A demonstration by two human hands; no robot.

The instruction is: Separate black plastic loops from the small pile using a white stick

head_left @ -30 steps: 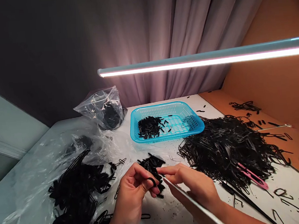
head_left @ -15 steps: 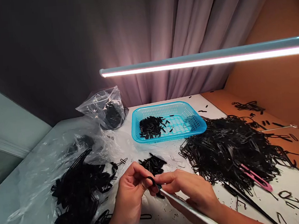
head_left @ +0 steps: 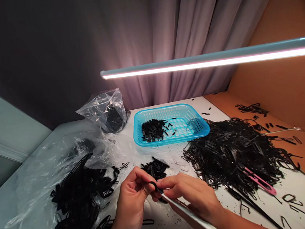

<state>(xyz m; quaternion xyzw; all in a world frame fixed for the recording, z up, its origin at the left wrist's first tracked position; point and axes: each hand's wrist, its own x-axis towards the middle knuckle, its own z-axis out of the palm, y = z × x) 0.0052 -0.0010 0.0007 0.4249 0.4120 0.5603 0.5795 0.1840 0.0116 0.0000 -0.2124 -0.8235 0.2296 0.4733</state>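
Note:
Between my two hands is a small curved black loop (head_left: 154,184), thin and rubbery-looking. The closed thumb and fingers of my left hand (head_left: 131,198) pinch one end of it. My right hand (head_left: 193,193) meets it from the other side, fingertips pressed on its far end. A long narrow white strip (head_left: 193,219) runs from that spot under my right hand to the bottom edge; whether my right hand grips it too is hidden. Just beyond my fingers lies a small heap of short black pieces (head_left: 155,168).
A blue perforated basket (head_left: 172,140) holds black pieces. At right, a large pile of black loops (head_left: 233,150) carries a pink-handled tool (head_left: 261,182). Black loops (head_left: 79,199) lie on plastic sheeting (head_left: 30,210) at left, near a clear bag (head_left: 98,106). A tube light (head_left: 206,63) hangs above.
Both hands keep nearly the same grip and position on the black loop. The whole view has shifted very slightly.

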